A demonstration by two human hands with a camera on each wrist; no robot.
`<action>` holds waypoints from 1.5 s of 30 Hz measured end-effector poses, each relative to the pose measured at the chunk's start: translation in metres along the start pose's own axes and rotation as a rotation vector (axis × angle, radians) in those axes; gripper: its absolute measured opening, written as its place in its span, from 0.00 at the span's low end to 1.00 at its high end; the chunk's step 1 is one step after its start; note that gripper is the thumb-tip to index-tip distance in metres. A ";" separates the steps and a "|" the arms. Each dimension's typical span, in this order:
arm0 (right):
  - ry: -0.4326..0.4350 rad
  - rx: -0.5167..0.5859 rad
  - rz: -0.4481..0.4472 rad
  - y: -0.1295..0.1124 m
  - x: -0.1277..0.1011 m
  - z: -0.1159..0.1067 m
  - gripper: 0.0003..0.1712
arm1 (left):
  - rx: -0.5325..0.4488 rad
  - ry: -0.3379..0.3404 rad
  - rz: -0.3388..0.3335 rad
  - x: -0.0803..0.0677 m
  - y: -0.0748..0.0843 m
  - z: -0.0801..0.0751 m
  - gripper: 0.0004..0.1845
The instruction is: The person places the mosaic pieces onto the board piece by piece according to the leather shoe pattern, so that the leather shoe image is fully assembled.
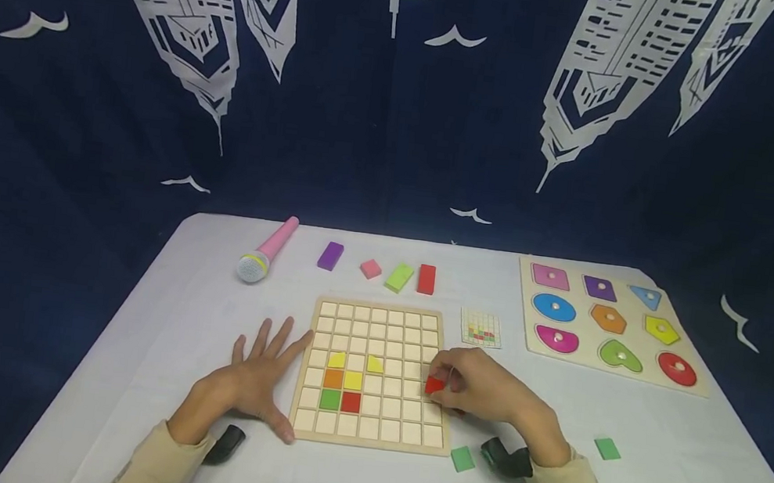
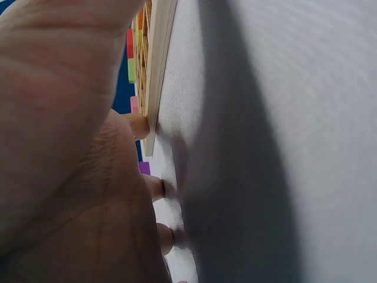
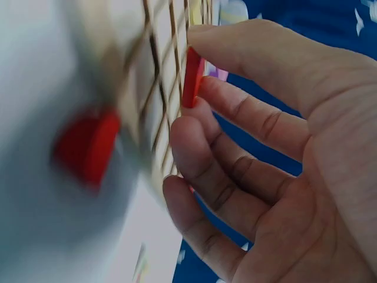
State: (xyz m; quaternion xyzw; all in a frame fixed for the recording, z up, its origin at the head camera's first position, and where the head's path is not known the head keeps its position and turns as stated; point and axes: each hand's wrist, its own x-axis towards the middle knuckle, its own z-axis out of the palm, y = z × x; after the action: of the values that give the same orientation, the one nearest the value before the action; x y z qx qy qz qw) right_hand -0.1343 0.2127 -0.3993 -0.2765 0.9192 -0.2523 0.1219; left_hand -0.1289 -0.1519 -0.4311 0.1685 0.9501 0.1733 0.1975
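A wooden grid board (image 1: pixel 378 327) lies on the white table and holds yellow, orange, green and red tiles (image 1: pixel 341 390) in its lower left. My left hand (image 1: pixel 258 376) rests flat on the table against the board's left edge (image 2: pixel 156 71), fingers (image 2: pixel 154 187) spread and straight. My right hand (image 1: pixel 448 383) is at the board's right edge and pinches a small red tile (image 1: pixel 434 386) between thumb and fingers. In the right wrist view that red tile (image 3: pixel 192 79) stands on edge over the grid. A second, blurred red piece (image 3: pixel 88 147) lies beside the board.
A pink toy microphone (image 1: pixel 265 252) and purple (image 1: pixel 330 255), pink (image 1: pixel 371 269), green (image 1: pixel 399 277) and red (image 1: pixel 426 279) blocks lie behind the board. A pattern card (image 1: pixel 481 328) and a shape puzzle (image 1: pixel 612 324) sit to the right. Two green tiles (image 1: pixel 462 459) (image 1: pixel 607 449) lie near the front.
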 end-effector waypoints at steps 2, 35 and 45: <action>-0.023 0.000 -0.054 -0.010 0.006 0.007 0.11 | 0.000 0.001 -0.001 0.000 0.000 0.000 0.83; -0.076 -0.184 -0.148 -0.061 0.039 0.050 0.07 | 0.044 0.009 -0.024 -0.002 0.005 0.003 0.83; -0.064 -0.174 -0.126 -0.061 0.038 0.051 0.07 | 0.056 0.007 -0.026 -0.002 0.006 -0.001 0.82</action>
State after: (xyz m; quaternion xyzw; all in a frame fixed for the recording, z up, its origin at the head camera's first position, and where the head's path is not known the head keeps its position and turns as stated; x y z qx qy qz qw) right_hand -0.1191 0.1267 -0.4129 -0.3514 0.9141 -0.1696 0.1105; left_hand -0.1265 -0.1475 -0.4277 0.1608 0.9574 0.1448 0.1914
